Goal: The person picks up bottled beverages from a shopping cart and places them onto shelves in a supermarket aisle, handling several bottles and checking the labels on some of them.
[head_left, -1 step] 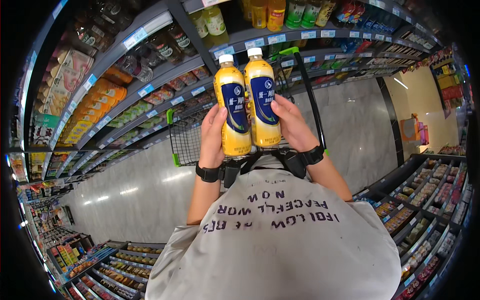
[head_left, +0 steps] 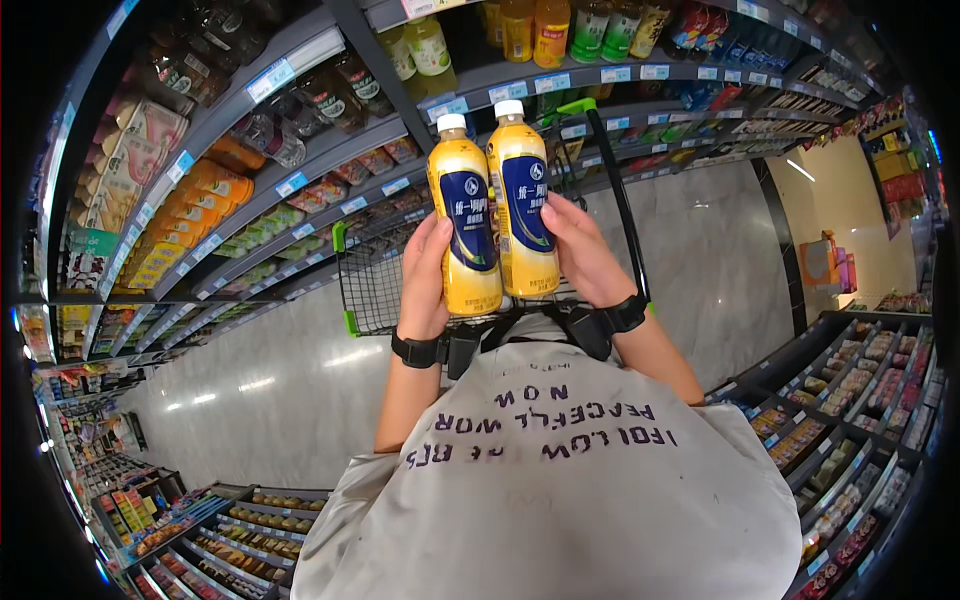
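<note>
Two yellow drink bottles with white caps and dark blue labels are held side by side, upright in view, in front of my chest. My left hand [head_left: 425,275] is wrapped round the left bottle [head_left: 468,215], its thumb on the label's edge. The right bottle [head_left: 525,200] is gripped by my right hand [head_left: 590,255], the thumb pressing the label's right side. Most of the other fingers are hidden behind the bottles. Beyond and below them is a black wire shopping cart [head_left: 372,292] with green corners, partly covered by my hands and the bottles.
Drink shelves [head_left: 590,78] curve along the far side and left, stocked with bottles and cartons. The cart's dark side bar [head_left: 622,200] rises right of my right hand. Low racks [head_left: 840,400] of packaged goods stand at the near right. Grey tiled floor [head_left: 270,400] runs between.
Both bottles sit very slightly lower in view than before. My grip on each is the same.
</note>
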`<control>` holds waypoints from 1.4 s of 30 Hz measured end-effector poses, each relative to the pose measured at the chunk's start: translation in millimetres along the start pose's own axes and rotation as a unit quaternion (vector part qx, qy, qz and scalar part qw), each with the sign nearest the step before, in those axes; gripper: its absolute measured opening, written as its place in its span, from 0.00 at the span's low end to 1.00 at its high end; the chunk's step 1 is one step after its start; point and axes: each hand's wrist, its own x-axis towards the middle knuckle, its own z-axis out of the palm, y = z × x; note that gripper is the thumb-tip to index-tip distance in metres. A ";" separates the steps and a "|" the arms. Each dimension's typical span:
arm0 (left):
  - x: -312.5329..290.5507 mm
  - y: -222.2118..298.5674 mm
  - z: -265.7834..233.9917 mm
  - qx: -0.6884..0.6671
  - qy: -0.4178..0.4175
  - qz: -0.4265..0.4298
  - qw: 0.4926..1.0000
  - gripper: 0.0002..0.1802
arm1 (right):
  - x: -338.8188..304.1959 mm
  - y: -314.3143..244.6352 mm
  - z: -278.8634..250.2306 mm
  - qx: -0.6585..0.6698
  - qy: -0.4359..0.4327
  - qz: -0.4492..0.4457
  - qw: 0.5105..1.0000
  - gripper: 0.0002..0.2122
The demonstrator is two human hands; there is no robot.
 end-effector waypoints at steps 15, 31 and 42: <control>-14.2 18.8 -16.8 -0.047 -0.027 -0.033 0.998 0.23 | -3.1 16.8 19.0 0.044 -0.019 0.050 0.998 0.20; -33.2 69.9 -92.7 0.021 -0.084 -0.047 0.995 0.22 | 2.1 68.3 106.9 0.013 0.059 0.021 0.998 0.18; -44.1 97.7 -141.7 -0.018 -0.102 -0.021 0.994 0.27 | -3.0 104.2 145.7 0.038 0.026 -0.017 0.999 0.17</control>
